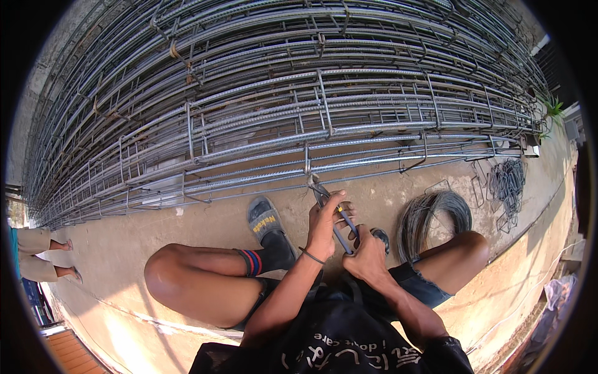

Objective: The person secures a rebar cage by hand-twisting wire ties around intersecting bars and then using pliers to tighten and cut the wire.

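I crouch in front of a long stack of steel rebar cages point(280, 106). My left hand point(325, 224) and my right hand point(366, 255) both grip the handles of metal pincers point(333, 215). The pincers' jaws sit on a wire tie point(309, 177) where a stirrup crosses the lowest bar of the nearest cage. A thin band circles my left wrist.
A coil of binding wire point(430, 215) lies on the concrete by my right knee. Bent stirrups and another wire bundle point(506, 184) lie further right. My sandalled foot in a dark sock point(268, 227) rests near the cage. Another person's legs point(43, 252) stand at the left edge.
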`<state>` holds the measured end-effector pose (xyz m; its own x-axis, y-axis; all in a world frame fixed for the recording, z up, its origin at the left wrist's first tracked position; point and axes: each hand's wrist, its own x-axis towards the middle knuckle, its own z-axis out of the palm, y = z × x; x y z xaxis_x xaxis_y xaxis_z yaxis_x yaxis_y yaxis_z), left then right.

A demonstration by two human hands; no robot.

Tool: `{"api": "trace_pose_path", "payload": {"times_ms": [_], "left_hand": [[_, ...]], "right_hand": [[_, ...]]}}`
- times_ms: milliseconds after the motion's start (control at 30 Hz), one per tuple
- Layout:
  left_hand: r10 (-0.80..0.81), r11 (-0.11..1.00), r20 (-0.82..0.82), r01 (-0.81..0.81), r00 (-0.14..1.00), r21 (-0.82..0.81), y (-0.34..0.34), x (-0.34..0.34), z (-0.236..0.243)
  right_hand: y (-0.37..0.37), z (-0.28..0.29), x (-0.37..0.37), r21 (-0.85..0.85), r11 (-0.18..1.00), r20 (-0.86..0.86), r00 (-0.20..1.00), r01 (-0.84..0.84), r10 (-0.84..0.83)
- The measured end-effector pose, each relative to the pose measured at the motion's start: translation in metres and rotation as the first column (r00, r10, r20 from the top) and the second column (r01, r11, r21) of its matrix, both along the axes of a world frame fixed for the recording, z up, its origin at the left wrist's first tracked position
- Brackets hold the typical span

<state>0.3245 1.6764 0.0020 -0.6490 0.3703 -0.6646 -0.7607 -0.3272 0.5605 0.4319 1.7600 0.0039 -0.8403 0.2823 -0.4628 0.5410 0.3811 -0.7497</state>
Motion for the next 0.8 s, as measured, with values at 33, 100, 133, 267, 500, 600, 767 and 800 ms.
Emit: {"api": "trace_pose_path", "payload": {"times_ms": [33,100,133,267,500,600,767,800], "left_hand": [[-0.001,1.0,-0.001,0.001,1.0,0.01,0.004,0.002,0.001],[0.079,0.997,0.012,-0.079,0.997,-0.003,0.009,0.004,0.003],[0.048,0.999,0.044,-0.047,0.998,-0.014,0.009,0.002,0.002],[-0.063,0.981,0.145,0.035,0.987,0.193,0.001,-0.006,-0.004],[-0.285,0.773,0.246,0.07,0.927,0.631,-0.022,-0.015,-0.012],[-0.25,0.807,0.256,0.055,0.934,0.588,-0.019,-0.014,-0.006],[-0.042,0.886,0.211,-0.062,0.977,0.46,0.0,-0.012,0.007],[-0.025,0.933,0.169,-0.038,0.985,0.359,0.0,-0.014,0.008]], "right_hand": [[-0.002,0.0,-0.001,0.473,0.881,-0.111,0.992,0.008,0.051],[-0.011,0.001,-0.002,0.469,0.883,-0.103,0.994,0.028,0.024],[-0.015,0.004,-0.001,0.487,0.871,-0.149,0.989,0.071,0.003],[-0.009,0.031,0.004,0.456,0.889,-0.084,0.993,-0.037,0.084],[0.015,0.027,-0.005,-0.931,0.016,0.366,0.926,0.366,0.095],[0.007,0.014,-0.003,-0.914,-0.066,0.396,0.917,0.399,0.054],[-0.003,0.009,-0.002,0.074,0.997,-0.037,0.999,-0.016,0.019],[-0.006,0.009,-0.003,0.306,0.952,-0.02,1.0,0.001,0.005]]}}
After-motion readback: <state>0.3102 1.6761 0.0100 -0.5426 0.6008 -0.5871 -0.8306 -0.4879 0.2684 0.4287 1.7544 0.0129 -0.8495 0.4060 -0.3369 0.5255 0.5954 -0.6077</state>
